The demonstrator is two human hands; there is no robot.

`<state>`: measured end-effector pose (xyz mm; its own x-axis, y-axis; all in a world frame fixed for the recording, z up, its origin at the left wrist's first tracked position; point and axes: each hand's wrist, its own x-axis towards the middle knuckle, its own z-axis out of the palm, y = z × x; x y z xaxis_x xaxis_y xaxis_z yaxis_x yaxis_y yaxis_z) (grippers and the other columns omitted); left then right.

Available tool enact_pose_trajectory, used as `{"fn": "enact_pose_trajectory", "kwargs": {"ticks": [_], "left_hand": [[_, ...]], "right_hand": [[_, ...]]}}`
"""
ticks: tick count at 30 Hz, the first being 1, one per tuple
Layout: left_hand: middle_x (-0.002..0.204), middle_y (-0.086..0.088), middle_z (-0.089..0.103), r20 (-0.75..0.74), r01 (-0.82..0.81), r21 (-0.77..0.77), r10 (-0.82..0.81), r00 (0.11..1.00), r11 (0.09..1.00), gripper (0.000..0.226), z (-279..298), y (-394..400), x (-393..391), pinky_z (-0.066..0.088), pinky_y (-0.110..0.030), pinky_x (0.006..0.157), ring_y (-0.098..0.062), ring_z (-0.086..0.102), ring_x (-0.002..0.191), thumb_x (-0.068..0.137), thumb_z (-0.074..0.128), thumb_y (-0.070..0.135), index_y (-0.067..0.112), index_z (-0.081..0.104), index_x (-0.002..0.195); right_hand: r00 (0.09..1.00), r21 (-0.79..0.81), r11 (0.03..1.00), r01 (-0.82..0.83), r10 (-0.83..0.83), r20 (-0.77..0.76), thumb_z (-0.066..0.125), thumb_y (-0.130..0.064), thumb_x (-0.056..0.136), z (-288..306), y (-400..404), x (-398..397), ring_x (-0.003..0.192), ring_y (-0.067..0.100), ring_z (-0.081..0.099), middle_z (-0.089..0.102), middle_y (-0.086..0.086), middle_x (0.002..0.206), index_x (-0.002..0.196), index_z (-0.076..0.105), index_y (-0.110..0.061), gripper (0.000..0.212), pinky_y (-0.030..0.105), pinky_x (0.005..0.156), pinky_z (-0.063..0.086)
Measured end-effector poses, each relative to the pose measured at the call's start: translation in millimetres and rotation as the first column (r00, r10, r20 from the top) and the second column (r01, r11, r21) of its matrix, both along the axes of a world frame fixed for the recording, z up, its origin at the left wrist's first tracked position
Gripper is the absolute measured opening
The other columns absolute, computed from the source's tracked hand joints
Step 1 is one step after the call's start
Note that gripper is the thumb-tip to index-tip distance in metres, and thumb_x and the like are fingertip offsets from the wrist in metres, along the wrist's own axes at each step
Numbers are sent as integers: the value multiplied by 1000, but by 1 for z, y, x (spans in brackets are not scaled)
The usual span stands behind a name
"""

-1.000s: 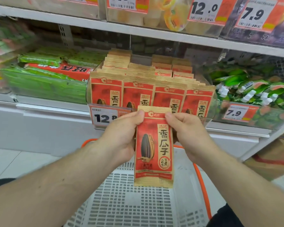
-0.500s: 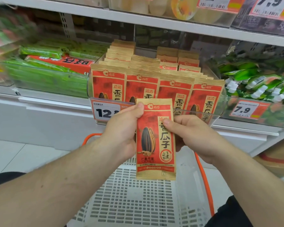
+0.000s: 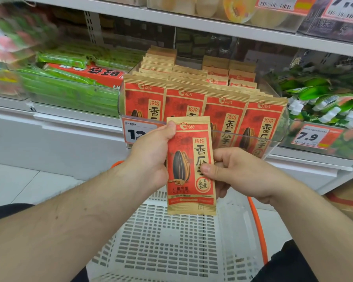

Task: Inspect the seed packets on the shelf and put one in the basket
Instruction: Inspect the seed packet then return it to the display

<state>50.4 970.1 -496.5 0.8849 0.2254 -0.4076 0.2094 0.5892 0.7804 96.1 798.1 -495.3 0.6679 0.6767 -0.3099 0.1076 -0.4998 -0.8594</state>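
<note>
A red and tan sunflower seed packet hangs upright in front of me, above the white slotted basket. My left hand pinches its upper left edge, thumb on the top corner. My right hand pinches its right edge at mid height, thumb on the front face. Behind it, several rows of the same seed packets stand in a clear shelf bin.
Green snack packs and a red box lie in the bin to the left. Green pouches with white caps fill the bin to the right. Price tags hang on the bin fronts. An upper shelf runs overhead. The basket has an orange handle.
My right hand has slid from the packet's top right corner down to the middle of its right edge. The view has moved closer to the shelf. My left hand keeps its hold.
</note>
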Motion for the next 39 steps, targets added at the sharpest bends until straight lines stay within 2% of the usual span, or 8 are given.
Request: {"fn": "enact_pose_trajectory", "kwargs": {"ticks": [8, 14, 19, 23, 26, 29, 35, 39], "left_hand": [[91, -9, 78, -43, -27, 11, 27, 999, 1000, 27, -1, 1, 2, 60, -39, 54, -25, 76, 76, 102, 52, 35, 14, 68, 110], [81, 6, 77, -30, -14, 384, 28, 999, 923, 19, -10, 0, 3, 52, -34, 73, -10, 72, 73, 99, 59, 35, 20, 71, 99], [98, 0, 71, 67, -34, 439, 5, 998, 898, 36, -12, -13, -4, 59, -45, 83, -13, 71, 87, 86, 75, 38, 18, 54, 107], [83, 5, 67, 134, 45, 447, -117, 984, 894, 50, -11, -16, -10, 57, -51, 89, -13, 67, 80, 62, 83, 48, 21, 50, 89], [68, 7, 62, 155, 83, 493, -181, 971, 866, 39, -12, -17, -11, 57, -49, 83, -15, 62, 71, 59, 82, 40, 21, 52, 75], [74, -3, 56, 150, 105, 485, -201, 968, 868, 35, -12, -19, -12, 55, -54, 85, -20, 57, 74, 53, 81, 44, 26, 54, 64], [73, -6, 60, 161, 171, 463, -272, 949, 870, 26, -14, -20, -14, 53, -56, 86, -26, 62, 72, 73, 83, 23, 21, 57, 69], [83, -15, 63, 144, 193, 434, -279, 949, 880, 19, -13, -20, -14, 50, -63, 90, -38, 66, 83, 81, 78, 17, 20, 63, 70]], "right_hand": [[993, 44, 995, -92, 95, -72, 81, -17, 74, 3, -4, 3, 79, 34, 70, 76, 13, 100, 127, 55, -17, 59, 33, 60, 54], [998, -5, 998, -59, 59, 38, 81, 4, 76, 14, -1, -7, 73, 14, 75, 78, -1, 93, 122, 52, -22, 61, 25, 50, 54], [921, -230, 971, -66, 148, 361, 87, -20, 69, 19, 4, -17, 70, 15, 74, 74, -8, 93, 114, 52, -35, 59, 35, 51, 60], [907, -267, 960, -78, 180, 381, 85, -31, 72, 13, 6, -15, 69, 18, 74, 73, -4, 94, 117, 50, -32, 58, 37, 53, 61], [910, -222, 971, -88, 169, 379, 72, -51, 79, 10, 3, -11, 66, 15, 73, 73, -3, 85, 110, 59, -25, 43, 39, 58, 61], [909, -13, 1000, -24, 27, 416, 42, -83, 79, 8, 0, -6, 57, 12, 69, 70, -3, 66, 77, 67, -19, 68, 34, 56, 57], [902, 198, 975, 99, -172, 396, 47, -42, 92, 2, 2, -2, 53, 14, 65, 67, -3, 58, 63, 64, -25, 38, 28, 55, 50], [896, 207, 963, 171, -239, 375, 47, -16, 103, 1, 4, -1, 51, 14, 64, 65, 3, 57, 73, 59, -3, 35, 35, 53, 51]]}}
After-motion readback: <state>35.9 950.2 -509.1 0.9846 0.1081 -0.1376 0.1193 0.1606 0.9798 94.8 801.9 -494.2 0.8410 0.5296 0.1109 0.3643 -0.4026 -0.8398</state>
